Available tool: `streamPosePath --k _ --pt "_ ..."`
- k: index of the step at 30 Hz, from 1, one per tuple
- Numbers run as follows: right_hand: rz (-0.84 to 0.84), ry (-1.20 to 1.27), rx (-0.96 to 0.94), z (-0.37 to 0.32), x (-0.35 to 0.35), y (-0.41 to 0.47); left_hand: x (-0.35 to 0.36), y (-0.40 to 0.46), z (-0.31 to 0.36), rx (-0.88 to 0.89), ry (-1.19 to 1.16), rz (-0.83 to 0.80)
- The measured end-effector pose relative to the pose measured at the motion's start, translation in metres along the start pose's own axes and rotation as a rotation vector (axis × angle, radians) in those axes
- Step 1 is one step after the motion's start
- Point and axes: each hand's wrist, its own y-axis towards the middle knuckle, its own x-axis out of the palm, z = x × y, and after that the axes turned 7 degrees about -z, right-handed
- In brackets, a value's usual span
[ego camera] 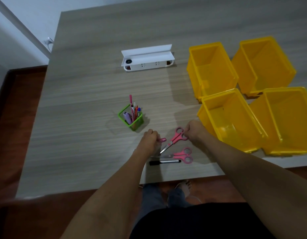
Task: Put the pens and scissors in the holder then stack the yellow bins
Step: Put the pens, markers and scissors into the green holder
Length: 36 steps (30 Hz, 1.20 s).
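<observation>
right hand [194, 131] gripping pink scissors [175, 139], 4 yellow bins [212, 69]

- Four yellow bins [213, 69]
- Green pen holder [132, 120]
- Two pink-handled scissors [175, 139]
- Black marker [164, 162]
- White box [147, 60]
- Grey wood-grain table [84, 100]

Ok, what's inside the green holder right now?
The green holder holds several upright pens, pink, orange and blue-capped among them, plus a purple item leaning at its left side. No scissors are inside. Its mesh wall hides the lower ends.
</observation>
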Motion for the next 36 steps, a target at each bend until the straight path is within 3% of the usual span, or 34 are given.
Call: streamPosePath --k 8,16,21,26,36 --pt "-0.006 0.090 -0.260 -0.049 -0.042 -0.017 -0.049 0.001 0.033 0.050 -0.222 0.156" --pt "0.039 0.159 -0.537 -0.121 -0.098 -0.033 -0.148 -0.020 0.050 0.068 -0.463 0.510" --pt "0.058 0.251 -0.639 -0.159 -0.111 -0.047 -0.185 -0.033 0.028 0.018 -0.460 0.649" --pt "0.055 0.281 -0.655 -0.186 -0.090 -0.043 -0.187 -0.035 0.002 -0.037 -0.434 0.628" --pt "0.026 0.190 -0.597 -0.195 -0.037 -0.030 -0.155 -0.028 -0.030 -0.086 -0.417 0.411"
